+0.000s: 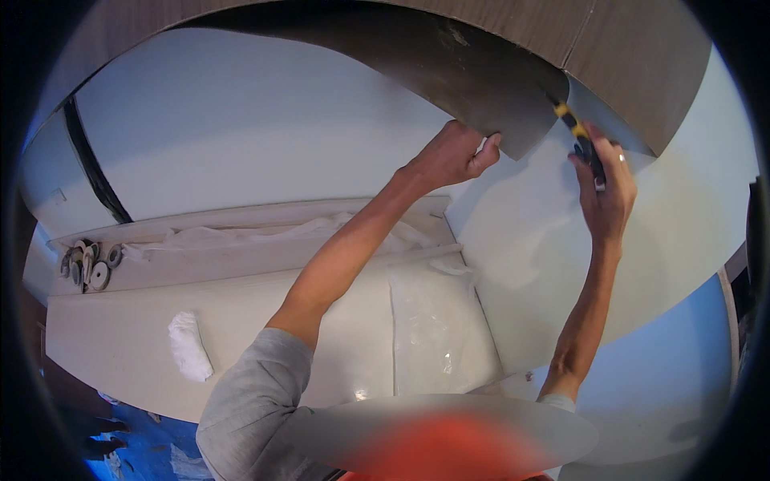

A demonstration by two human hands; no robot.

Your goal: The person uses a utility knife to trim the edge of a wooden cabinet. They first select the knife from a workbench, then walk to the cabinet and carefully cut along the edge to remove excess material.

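My left hand (459, 152) pinches the lower edge of a dark brown flexible sheet (489, 76), thumb out to the right. The sheet hangs in a curve beneath the wood-grain panel (521, 20) at the top. In my right hand (609, 192) is a yellow-and-black utility knife (571, 122), fingers wrapped around its handle. The knife points up and left, its tip close to the sheet's right edge. Whether the blade touches the sheet I cannot tell.
A pale bench (345, 369) lies below, partly under clear plastic film (437, 321). Several tape rolls (88, 264) sit on its left end, and a white cloth-like bundle (191, 346) lies nearer. White wall panels (241, 104) stand behind. Blue covering (152, 441) shows at lower left.
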